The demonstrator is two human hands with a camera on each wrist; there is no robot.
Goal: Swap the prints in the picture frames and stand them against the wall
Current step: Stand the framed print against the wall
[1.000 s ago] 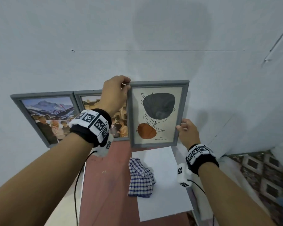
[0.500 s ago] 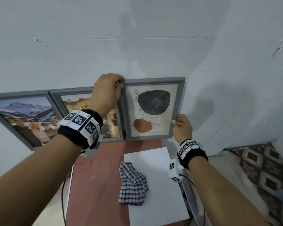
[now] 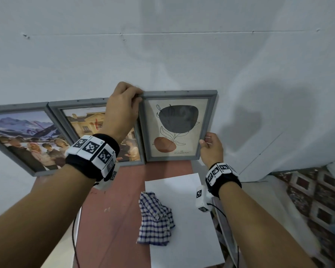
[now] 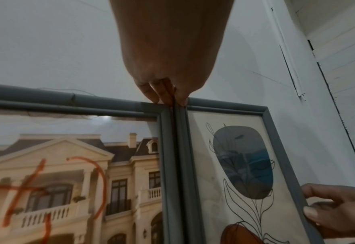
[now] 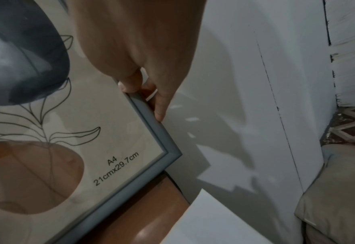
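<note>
The abstract-print frame [image 3: 177, 125] stood on the red table [image 3: 112, 206] against the wall [image 3: 162, 55], right beside the mansion-photo frame [image 3: 81, 120]. Left hand [image 3: 122, 111] pinched its top-left corner; right hand [image 3: 211, 147] gripped its right edge down low. A checkered cloth [image 3: 156, 217] lay on white paper [image 3: 186, 219].

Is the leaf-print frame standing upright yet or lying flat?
Upright: the leaf-print frame stands on the table at the wall, left hand pinching its top corner, right hand its side.
</note>
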